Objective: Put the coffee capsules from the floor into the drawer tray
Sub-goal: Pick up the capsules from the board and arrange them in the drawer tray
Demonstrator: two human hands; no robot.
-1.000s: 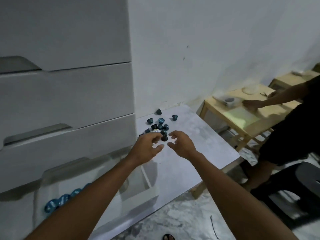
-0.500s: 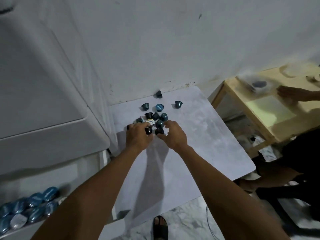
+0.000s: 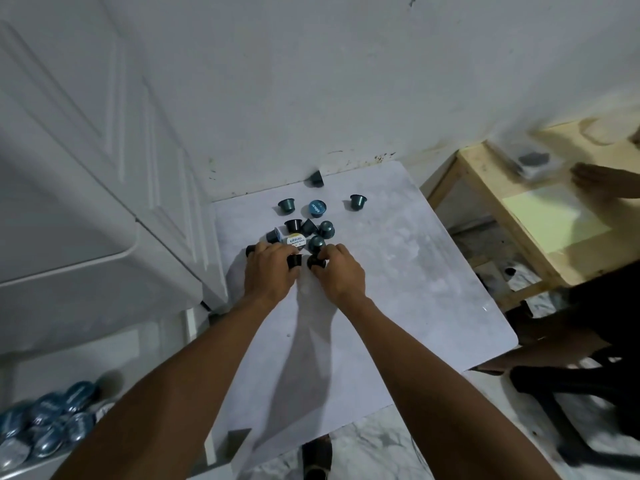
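one head-worn wide-angle view looks steeply down from above and behind the forearms, facing the white wall (image 3: pixel 311 81). the pale board (image 3: pixel 398 289) on the floor fills the centre, near enough to read capsule lids. drawers (image 3: pixel 69 202) bend along the left edge, a wooden table (image 3: pixel 485 188) sits right.
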